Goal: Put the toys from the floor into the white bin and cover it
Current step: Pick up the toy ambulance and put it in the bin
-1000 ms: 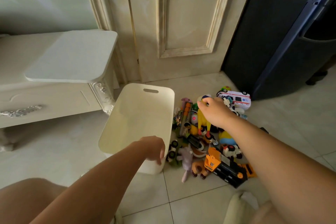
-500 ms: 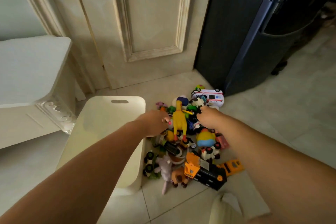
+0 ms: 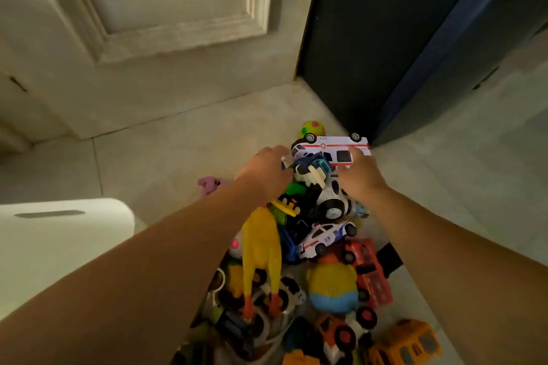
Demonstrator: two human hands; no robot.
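The toy pile [image 3: 296, 261] lies on the floor [image 3: 178, 151] just right of the white bin [image 3: 59, 240] — the left hand [image 3: 265, 176] curls against a blue-and-white toy [image 3: 311, 166], the right hand [image 3: 360, 176] touches the white ambulance [image 3: 329, 148]; whether either one grips is unclear.

The white bin [image 3: 68, 249] runs off the left edge; left hand [image 3: 264, 175] and right hand [image 3: 360, 176] hide their own fingers.

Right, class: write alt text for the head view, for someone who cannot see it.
The left hand and right hand reach into a toy heap on the floor by a white ambulance; a white bin stands left.
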